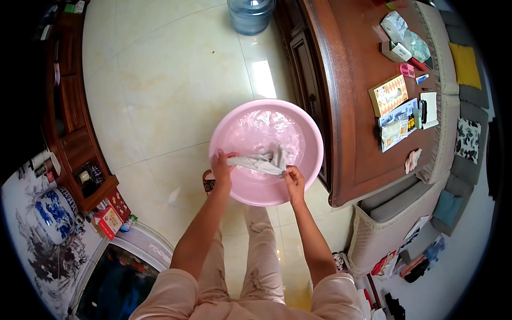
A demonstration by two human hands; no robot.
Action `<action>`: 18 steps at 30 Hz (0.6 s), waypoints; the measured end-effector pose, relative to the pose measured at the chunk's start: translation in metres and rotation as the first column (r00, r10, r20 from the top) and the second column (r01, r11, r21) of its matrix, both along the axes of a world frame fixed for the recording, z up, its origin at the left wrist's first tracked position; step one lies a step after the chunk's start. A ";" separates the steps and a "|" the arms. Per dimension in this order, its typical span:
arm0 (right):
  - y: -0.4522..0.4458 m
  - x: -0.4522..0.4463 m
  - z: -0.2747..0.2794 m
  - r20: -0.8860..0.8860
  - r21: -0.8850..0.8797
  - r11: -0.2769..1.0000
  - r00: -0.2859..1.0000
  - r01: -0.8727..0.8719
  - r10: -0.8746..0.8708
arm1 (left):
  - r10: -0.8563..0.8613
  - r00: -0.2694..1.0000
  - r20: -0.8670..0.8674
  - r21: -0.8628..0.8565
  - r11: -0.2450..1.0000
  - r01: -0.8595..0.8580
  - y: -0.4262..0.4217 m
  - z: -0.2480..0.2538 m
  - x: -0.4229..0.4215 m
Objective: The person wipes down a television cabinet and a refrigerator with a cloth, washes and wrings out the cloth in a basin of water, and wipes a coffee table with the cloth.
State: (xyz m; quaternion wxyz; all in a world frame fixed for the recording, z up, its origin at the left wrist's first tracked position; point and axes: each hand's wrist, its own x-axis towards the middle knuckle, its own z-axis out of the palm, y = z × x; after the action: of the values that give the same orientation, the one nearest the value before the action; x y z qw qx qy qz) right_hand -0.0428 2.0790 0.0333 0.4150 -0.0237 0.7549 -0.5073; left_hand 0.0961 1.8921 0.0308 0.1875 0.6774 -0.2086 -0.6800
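Observation:
A round pink basin (224, 184) holds water, its rippled surface catching the light. Over the water, a wet light-grey cloth (258, 162) is stretched between my two hands, its bunched part towards the right. My left hand (221, 165) grips the cloth's left end near the basin's left rim. At the lower right rim, my right hand (293, 181) pinches the other end between thumb and fingers.
The basin is close beside a brown wooden table (357, 128) bearing a tissue box (388, 96), papers and bags. A blue water bottle (250, 16) stands ahead on the tiled floor. Dark wooden cabinets line the left.

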 end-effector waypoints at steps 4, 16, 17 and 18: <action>0.008 -0.003 0.029 0.140 -0.029 0.948 0.941 0.317 -0.310 | -0.032 0.999 -0.024 -0.170 0.985 0.027 -0.007 0.015 0.020; -0.024 0.004 0.185 -0.030 -0.292 0.916 0.954 0.276 -0.297 | -0.759 0.461 0.460 -0.501 0.207 0.840 0.024 0.034 0.012; -0.027 0.007 0.200 -0.008 -0.319 0.905 0.954 0.281 -0.299 | -0.845 0.378 0.378 -0.518 0.145 0.843 0.030 0.044 0.004; -0.027 0.012 0.213 0.014 -0.346 0.893 0.954 0.287 -0.301 | -0.900 0.332 0.282 -0.535 0.140 0.833 0.029 0.071 -0.011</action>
State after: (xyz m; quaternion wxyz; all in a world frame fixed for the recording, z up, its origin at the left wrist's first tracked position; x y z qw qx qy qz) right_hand -0.0312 2.0515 0.2466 0.3081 0.0082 0.6574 -0.6876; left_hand 0.0855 1.9216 0.1020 -0.0260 0.2952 -0.7506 -0.5906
